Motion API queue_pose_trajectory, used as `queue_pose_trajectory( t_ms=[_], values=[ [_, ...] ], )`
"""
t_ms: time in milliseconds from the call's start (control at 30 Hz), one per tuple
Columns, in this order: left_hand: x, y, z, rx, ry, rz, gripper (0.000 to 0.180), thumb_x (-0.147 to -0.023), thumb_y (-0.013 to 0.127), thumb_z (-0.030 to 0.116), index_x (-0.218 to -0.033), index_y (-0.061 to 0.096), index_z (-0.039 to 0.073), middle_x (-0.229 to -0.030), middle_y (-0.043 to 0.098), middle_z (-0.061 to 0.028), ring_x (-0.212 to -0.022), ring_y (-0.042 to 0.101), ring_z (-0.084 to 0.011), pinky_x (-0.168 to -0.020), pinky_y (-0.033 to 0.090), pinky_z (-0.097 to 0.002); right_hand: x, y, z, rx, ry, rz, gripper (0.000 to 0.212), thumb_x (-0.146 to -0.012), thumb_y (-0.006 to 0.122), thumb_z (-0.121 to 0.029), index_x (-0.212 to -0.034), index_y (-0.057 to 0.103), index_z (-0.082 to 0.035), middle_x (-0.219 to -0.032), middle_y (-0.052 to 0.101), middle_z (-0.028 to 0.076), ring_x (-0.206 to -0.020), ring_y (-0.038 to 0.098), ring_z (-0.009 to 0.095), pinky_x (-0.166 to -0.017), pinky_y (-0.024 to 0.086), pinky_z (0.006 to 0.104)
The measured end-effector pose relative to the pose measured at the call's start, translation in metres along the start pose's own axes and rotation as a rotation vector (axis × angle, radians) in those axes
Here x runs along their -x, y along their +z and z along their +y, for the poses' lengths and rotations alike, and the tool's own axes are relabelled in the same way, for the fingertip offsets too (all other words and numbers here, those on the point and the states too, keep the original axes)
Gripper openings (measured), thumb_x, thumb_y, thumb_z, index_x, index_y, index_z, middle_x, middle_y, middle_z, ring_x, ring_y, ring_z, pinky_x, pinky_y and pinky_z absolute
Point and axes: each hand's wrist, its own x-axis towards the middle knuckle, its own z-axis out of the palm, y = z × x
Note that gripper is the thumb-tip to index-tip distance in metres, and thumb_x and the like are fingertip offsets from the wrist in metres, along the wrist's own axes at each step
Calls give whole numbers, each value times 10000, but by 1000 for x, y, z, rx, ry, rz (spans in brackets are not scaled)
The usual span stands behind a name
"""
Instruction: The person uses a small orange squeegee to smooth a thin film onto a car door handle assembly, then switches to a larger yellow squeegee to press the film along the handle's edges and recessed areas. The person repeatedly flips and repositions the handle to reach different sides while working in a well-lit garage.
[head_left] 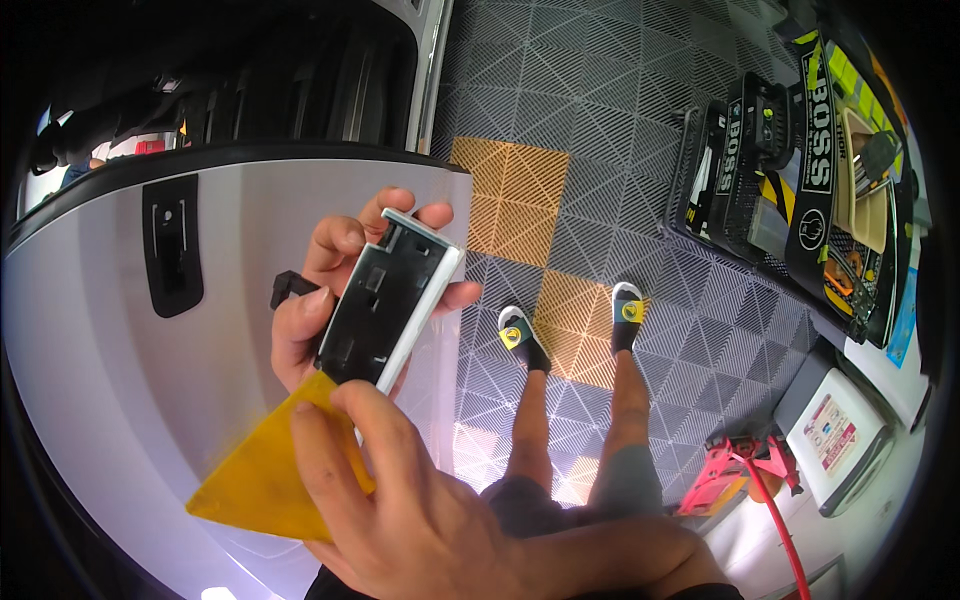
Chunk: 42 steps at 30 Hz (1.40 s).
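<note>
Right hand [415,500] pinches yellow sheet [262,470] at lower end of black-and-white casing [375,305]; left hand [333,277] grips casing from behind.

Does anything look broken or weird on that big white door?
Maybe: the black plate on the door shows a bare, dark recess, as if a piece were missing. I see no clear cracks or spills.

"Where's the trim piece [385,290]?"
"In your left hand [298,335], before the car door [100,380], right of the handle recess [172,245]."
"And the sheet [262,465]?"
"In your right hand [415,505], at the trim piece's near end."
"On the right?"
"The tool cart [692,178], right of your sandals [627,308] on the tiled floor [590,90]."
</note>
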Motion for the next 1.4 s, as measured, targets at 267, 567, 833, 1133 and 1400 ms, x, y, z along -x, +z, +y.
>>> queue_pose_trajectory(
  t_ms=[267,567,833,1133,1400],
  values=[
    [-1,4,-1,-74,-10,-7,314,-947,689,228,-1191,604,50,-1485,436,-226,-1510,397,-448,-1032,566,-684,-3,1,8,18,-29,105,725,-812,789,-139,-1422,455,64,-1243,462,221,-986,653,297,-701,642,236],
    [-3,-4,4,-297,-3,101,461,-1031,479,323,-1284,647,-23,-1626,345,-298,-1460,453,-478,-1029,581,-627,-24,-33,4,-182,221,-243,849,-736,886,-109,-1470,478,20,-1288,518,204,-921,664,256,-722,582,352],
    [-3,-29,16,-414,-65,263,307,-942,602,134,-1127,753,-59,-1546,540,-229,-1195,685,-281,-955,613,-363,-39,-17,16,-462,567,-316,449,-930,661,-23,-1348,509,41,-1157,617,157,-866,663,179,-635,548,289],
    [2,-53,15,-526,-42,160,333,-932,596,150,-1142,784,-29,-1468,634,-173,-1204,652,-210,-1039,490,-312,-31,-2,22,-430,603,-311,176,-1033,569,-29,-1175,585,72,-1002,681,112,-791,685,134,-737,558,279],
    [3,-51,15,-410,-65,183,325,-920,594,140,-1142,771,-19,-1452,644,-163,-1216,643,-219,-1053,485,-326,-33,5,22,-432,537,-287,255,-1004,621,-33,-1228,538,58,-985,655,103,-773,667,126,-702,543,281]
  ],
)
